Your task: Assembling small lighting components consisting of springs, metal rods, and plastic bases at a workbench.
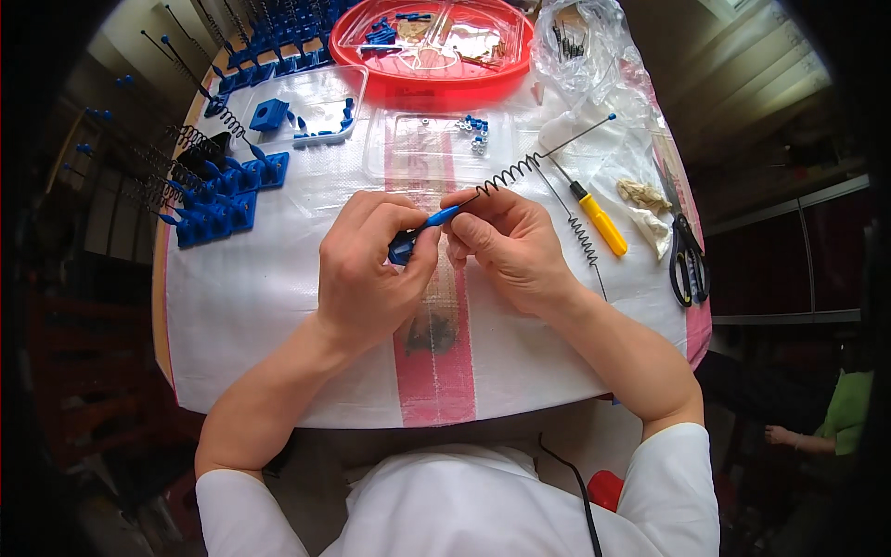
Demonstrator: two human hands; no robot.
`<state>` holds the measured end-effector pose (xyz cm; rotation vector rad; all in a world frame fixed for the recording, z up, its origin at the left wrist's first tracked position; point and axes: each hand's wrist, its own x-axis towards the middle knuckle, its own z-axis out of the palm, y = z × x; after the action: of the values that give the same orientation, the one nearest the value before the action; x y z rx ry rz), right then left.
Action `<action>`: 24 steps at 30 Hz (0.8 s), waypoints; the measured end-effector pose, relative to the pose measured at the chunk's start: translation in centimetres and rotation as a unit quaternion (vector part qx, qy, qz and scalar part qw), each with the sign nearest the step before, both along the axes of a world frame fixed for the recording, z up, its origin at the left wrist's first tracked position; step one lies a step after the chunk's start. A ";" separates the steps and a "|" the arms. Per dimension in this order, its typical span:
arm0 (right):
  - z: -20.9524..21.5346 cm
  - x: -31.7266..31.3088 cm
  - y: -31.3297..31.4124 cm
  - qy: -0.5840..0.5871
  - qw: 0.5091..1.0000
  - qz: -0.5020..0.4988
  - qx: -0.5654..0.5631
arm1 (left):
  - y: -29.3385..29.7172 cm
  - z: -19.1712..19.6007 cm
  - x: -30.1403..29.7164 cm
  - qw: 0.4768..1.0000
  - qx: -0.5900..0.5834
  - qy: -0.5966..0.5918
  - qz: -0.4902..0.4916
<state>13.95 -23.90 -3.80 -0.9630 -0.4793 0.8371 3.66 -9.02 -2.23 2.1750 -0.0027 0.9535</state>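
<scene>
Over the middle of the table, my left hand (371,260) pinches a small blue plastic part, with a tapered blue sleeve (440,217) sticking out to the right between thumb and fingers. My right hand (516,249) has its fingers closed at the sleeve's tip, where a dark coil spring (506,177) runs out. The spring slants up to the right and ends in a straight wire with a blue bead (612,117). Most of the blue part is covered by my left fingers. Right of my right hand lies a loose coil spring (583,239) beside a yellow-handled screwdriver (603,225).
Blue bases with springs (218,213) stand at the left, more at the far left. Clear trays (316,84) with small blue pieces lie behind my hands, near a red basin (436,88). Scissors (687,260) and a plastic bag (594,56) lie right. Another person's hand (778,434) shows far right.
</scene>
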 end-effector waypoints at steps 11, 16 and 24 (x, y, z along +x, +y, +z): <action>-0.5 0.5 -0.2 -0.007 1.000 -0.004 0.011 | -0.1 -0.3 -0.4 0.974 -0.170 0.106 -0.104; -0.5 0.4 -0.3 -0.009 1.000 -0.008 -0.001 | 0.0 0.1 -0.6 0.983 -0.128 0.104 -0.085; 0.1 0.4 -0.2 -0.091 0.995 -0.014 -0.026 | 1.4 -0.2 -0.5 0.880 -0.385 0.232 -0.155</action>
<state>14.34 -24.08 -3.69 -1.0982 -0.6019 0.7434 3.20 -7.60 -2.47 1.5286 0.2162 0.1608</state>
